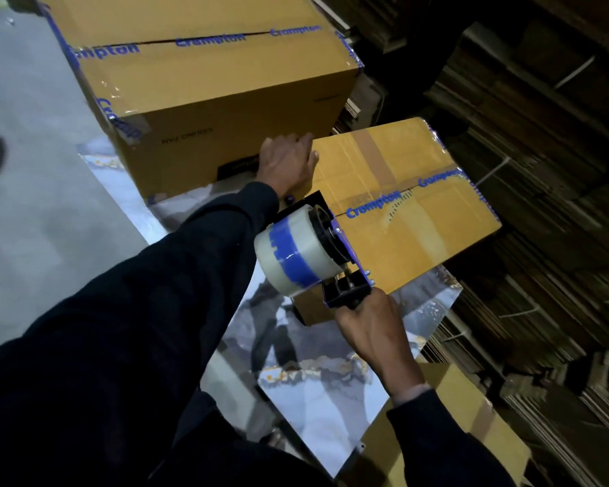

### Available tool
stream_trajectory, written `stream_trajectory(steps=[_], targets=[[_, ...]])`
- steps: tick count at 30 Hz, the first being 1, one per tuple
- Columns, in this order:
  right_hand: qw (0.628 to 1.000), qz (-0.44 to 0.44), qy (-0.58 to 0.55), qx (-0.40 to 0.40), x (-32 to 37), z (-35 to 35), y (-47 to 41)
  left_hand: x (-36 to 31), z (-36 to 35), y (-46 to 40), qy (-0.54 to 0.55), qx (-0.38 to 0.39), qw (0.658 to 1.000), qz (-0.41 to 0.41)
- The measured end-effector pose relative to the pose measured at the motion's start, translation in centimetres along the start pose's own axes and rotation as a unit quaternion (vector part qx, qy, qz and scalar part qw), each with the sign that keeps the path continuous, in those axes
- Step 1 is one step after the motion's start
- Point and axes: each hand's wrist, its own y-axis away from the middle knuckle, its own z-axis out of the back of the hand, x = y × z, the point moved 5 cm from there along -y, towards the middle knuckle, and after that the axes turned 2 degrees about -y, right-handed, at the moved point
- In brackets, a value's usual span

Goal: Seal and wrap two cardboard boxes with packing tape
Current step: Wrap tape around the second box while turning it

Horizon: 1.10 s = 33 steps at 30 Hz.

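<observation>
While left hand (289, 163) steadies small box (408, 219), right hand (370, 321) grips tape dispenser (317, 254) — touching it.

I get one head view, steep downward, close above left hand (287, 163) and right hand (370, 328).

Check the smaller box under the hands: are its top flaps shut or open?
Shut. The smaller box has flat top flaps meeting at a seam, with printed tape along it.
</observation>
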Motion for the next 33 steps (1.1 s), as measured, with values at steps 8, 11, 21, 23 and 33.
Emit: stream_trajectory(steps=[8, 11, 21, 23, 33], targets=[[0.999, -0.026, -0.025, 0.03, -0.2, 0.2, 0.0, 0.0, -0.4, -0.1, -0.056, 0.003, 0.998, -0.006], [0.998, -0.027, -0.034, 0.043, 0.4, 0.4, 0.4, 0.2, -0.6, -0.1, -0.054, 0.007, 0.998, -0.012], [0.997, -0.025, -0.022, 0.064, 1.9, 1.6, 2.0, 0.5, -0.4, -0.1, -0.086, 0.025, 0.996, -0.019], [0.997, -0.022, -0.031, 0.061, 1.9, 1.6, 2.0, 0.6, -0.6, -0.1, -0.085, 0.023, 0.996, -0.023], [0.999, -0.024, -0.01, 0.038, 1.0, 0.9, 1.5, 0.7, -0.7, 0.0, -0.081, 0.023, 0.996, -0.025]])
